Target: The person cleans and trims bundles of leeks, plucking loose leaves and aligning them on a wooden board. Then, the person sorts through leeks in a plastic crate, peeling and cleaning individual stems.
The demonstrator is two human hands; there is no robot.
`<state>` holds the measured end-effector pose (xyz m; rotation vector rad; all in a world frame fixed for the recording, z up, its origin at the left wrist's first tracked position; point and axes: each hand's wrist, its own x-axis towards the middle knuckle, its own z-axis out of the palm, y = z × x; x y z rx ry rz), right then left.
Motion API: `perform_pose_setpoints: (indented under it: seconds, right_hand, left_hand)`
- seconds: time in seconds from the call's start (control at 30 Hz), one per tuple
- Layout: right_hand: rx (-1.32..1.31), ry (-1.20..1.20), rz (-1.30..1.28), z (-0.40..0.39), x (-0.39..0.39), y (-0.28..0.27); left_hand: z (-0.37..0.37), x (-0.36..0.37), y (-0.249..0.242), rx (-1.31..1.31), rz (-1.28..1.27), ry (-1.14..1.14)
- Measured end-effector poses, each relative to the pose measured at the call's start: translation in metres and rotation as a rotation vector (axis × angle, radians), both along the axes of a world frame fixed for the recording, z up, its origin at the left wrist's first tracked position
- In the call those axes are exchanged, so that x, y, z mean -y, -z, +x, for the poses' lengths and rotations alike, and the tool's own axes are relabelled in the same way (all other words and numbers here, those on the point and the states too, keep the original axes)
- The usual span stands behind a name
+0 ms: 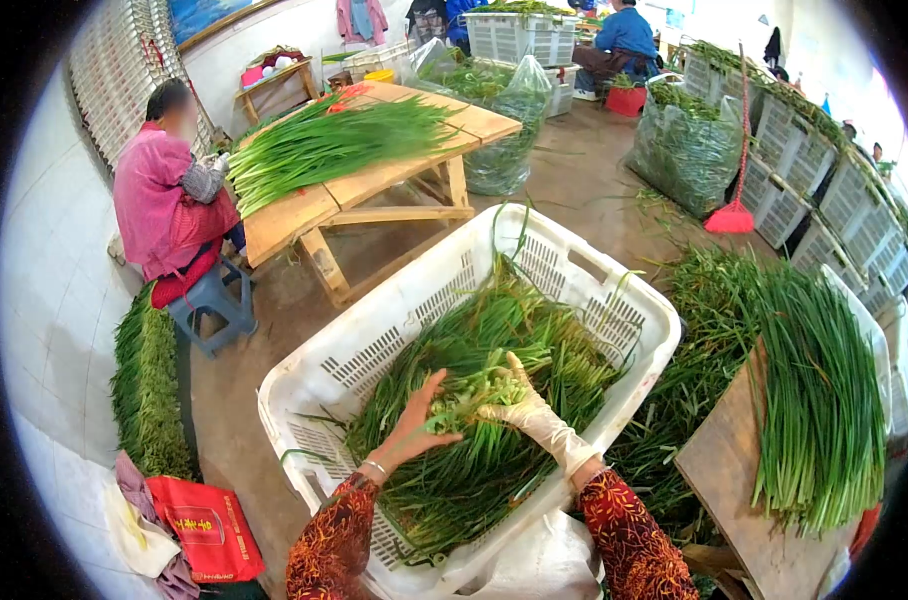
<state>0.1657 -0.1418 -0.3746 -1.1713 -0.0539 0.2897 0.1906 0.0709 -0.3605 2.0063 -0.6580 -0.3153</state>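
A large white plastic crate (424, 283) stands in front of me, with loose garlic chives (564, 355) heaped inside. Above the heap, a bunch of garlic chives (471, 392) is between my hands, its pale stem ends pointing up toward me. My left hand (411, 428), bare with a bracelet at the wrist, curves around the bunch's left side. On the other side my right hand (534, 415), in a pale thin glove, grips it with thumb and fingers. The fingertips behind the stems are hidden.
Neat chives (814, 400) lie on a wooden board (719, 460) at right, beside a loose pile (689, 370). A seated person (174, 190) works at a wooden table (374, 185). A red bag (206, 530), red broom (731, 215) and stacked crates (794, 140) stand around.
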Motion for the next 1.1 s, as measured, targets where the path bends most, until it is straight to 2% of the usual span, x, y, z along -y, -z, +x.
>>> perform_pose_setpoints:
  seconds: [0.03,0.13,0.17,0.2,0.23,0.27,0.4,0.47,0.6,0.63,0.67,0.77,0.87,1.0,1.07,1.1]
  right_hand:
    - [0.021,-0.016,-0.004,0.000,0.002,0.000]
    - [0.125,-0.115,-0.020,0.000,0.001,-0.002]
    - [0.061,-0.136,-0.067,0.001,0.002,-0.005]
    - [-0.099,-0.147,0.070,-0.005,0.002,-0.013]
    - [0.029,-0.134,-0.055,0.005,0.003,-0.001]
    - [0.013,-0.103,-0.064,0.000,0.002,-0.005]
    - [-0.035,-0.002,0.085,0.000,-0.003,0.012]
    - [-0.015,0.023,0.082,-0.002,-0.006,0.009]
    - [-0.010,0.159,0.064,-0.006,-0.009,0.008]
    - [0.001,0.219,0.105,-0.008,-0.011,0.007]
    - [-0.045,0.243,0.042,-0.011,-0.010,-0.002]
    - [-0.010,0.279,0.143,-0.005,-0.009,0.014]
    - [-0.009,0.210,0.060,0.006,-0.005,0.028]
    - [0.069,0.036,0.112,0.011,-0.004,0.028]
    - [-0.037,-0.119,0.113,0.006,-0.001,0.017]
    - [-0.008,-0.169,0.155,0.004,-0.003,0.016]
  left_hand:
    - [0.005,-0.002,0.011,0.074,0.012,0.002]
    - [0.013,0.005,0.016,0.068,-0.007,0.082]
    - [0.017,0.012,-0.001,0.066,0.078,0.105]
    - [0.006,0.012,-0.007,0.012,0.172,0.124]
    - [0.019,0.017,-0.009,0.020,0.173,0.134]
    - [0.010,0.014,-0.007,-0.019,0.186,0.138]
    - [0.006,0.010,0.000,0.048,0.197,0.134]
    - [0.007,0.010,0.005,0.222,0.155,0.098]
    - [0.002,0.005,0.016,0.122,0.041,0.001]
    - [0.000,0.005,0.011,0.157,0.094,0.006]
    - [-0.002,0.005,0.012,0.150,0.097,0.004]
    - [-0.001,0.009,0.018,0.074,0.009,-0.001]
    - [-0.007,0.012,0.008,0.031,-0.001,-0.072]
    - [-0.005,0.006,0.012,0.038,-0.037,-0.073]
    - [-0.007,0.006,0.012,0.027,0.003,-0.086]
    - [-0.007,0.007,0.011,0.040,0.006,-0.075]
